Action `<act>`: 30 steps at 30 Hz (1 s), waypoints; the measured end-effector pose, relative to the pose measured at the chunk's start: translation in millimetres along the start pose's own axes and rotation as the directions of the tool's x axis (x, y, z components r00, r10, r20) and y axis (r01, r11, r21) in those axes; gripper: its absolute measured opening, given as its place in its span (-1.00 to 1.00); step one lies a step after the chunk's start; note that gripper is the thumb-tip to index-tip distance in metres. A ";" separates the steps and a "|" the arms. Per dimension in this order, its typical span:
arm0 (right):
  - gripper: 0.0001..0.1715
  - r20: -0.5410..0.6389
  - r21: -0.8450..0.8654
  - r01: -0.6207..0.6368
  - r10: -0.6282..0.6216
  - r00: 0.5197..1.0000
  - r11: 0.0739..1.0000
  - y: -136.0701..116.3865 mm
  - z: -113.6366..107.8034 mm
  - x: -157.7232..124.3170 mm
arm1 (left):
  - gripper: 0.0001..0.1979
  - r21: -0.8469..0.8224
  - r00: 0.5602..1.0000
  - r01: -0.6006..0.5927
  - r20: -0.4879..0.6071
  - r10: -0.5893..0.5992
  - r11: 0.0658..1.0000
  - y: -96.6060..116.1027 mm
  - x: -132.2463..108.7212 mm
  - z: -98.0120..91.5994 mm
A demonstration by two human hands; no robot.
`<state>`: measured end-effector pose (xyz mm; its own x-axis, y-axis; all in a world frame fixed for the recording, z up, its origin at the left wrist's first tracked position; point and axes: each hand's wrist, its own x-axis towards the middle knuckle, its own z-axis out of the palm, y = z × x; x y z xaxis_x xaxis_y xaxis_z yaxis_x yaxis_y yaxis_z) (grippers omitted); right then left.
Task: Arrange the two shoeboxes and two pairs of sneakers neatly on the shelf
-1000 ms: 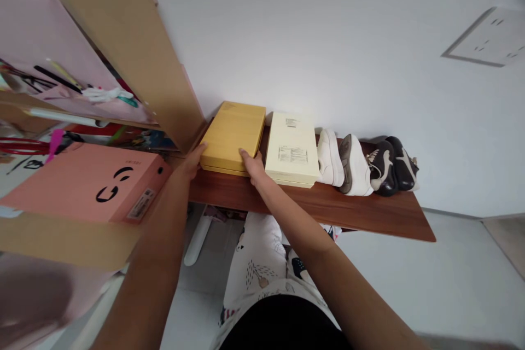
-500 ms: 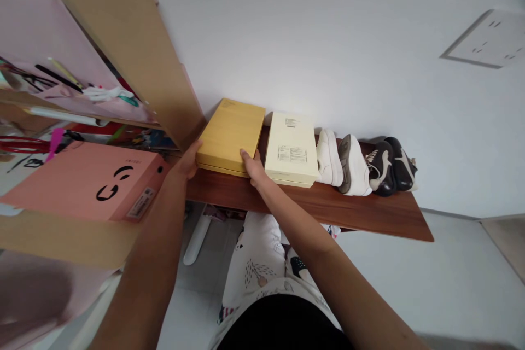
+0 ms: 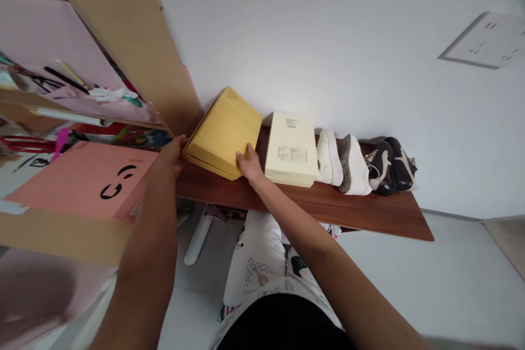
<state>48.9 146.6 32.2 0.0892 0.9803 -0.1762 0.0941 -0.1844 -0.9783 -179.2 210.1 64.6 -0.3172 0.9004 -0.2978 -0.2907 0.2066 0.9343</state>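
A yellow shoe-box-like box (image 3: 225,134) is tilted on the dark wooden shelf board (image 3: 303,199), its left side raised. My left hand (image 3: 175,152) is closed on the box's near left corner, its fingers partly hidden by the box edge. At the near right part of the box, my right hand (image 3: 249,164) grips it with thumb and finger on the yellow surface. Just right of my right hand lies a cream box (image 3: 292,145) with printed text, flat on the board.
White shoes (image 3: 328,158) and black shoes (image 3: 383,167) stand in a row right of the cream box. To the left, a pink box (image 3: 86,180) with black marks rests on a tan cabinet shelf. A wall socket (image 3: 486,41) is at upper right.
The yellow box has gone from lying flat to tilted, its left side lifted. My left hand has moved up and left with the corner; my right hand has shifted slightly left.
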 end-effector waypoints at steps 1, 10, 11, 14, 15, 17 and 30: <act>0.01 0.015 -0.048 -0.016 0.016 1.000 0.999 -3.7 -1.2 0.0 | -0.93 -0.010 1.000 0.004 -0.015 -0.005 1.000 2.2 -2.4 2.7; 0.23 0.163 -0.158 -0.005 0.031 0.986 0.987 -46.2 -3.5 -8.7 | -0.89 -0.075 0.993 -0.039 0.108 0.047 0.996 15.0 -31.0 30.0; 0.27 0.162 -0.142 0.008 0.016 0.987 0.990 -50.7 -2.4 -9.9 | -0.88 -0.073 0.990 -0.053 0.126 0.062 0.996 15.1 -35.0 33.2; 0.33 0.117 -0.053 0.067 -0.061 0.991 0.996 -60.7 2.2 -11.8 | -0.85 -0.067 0.980 -0.068 0.181 0.079 0.995 16.3 -48.5 41.9; 0.33 0.092 -0.022 0.088 -0.085 0.992 0.996 -62.2 3.5 -11.8 | -0.83 -0.067 0.979 -0.061 0.191 0.073 0.996 16.9 -53.2 44.1; 0.30 0.049 0.010 0.110 -0.110 0.993 0.994 -62.4 4.6 -11.3 | -0.76 -0.070 0.977 -0.028 0.208 0.042 0.997 18.0 -61.6 46.7; 0.03 0.119 0.077 0.187 -0.195 0.974 0.979 -48.7 -20.1 -27.1 | -0.66 -0.022 0.974 0.115 0.198 -0.109 0.993 -36.0 -60.3 34.0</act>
<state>61.8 127.6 86.8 -0.0492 0.9988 0.0065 0.0324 0.0081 -0.9994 -118.9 161.4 55.6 -0.0989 0.9303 -0.3531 -0.3450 0.3007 0.8891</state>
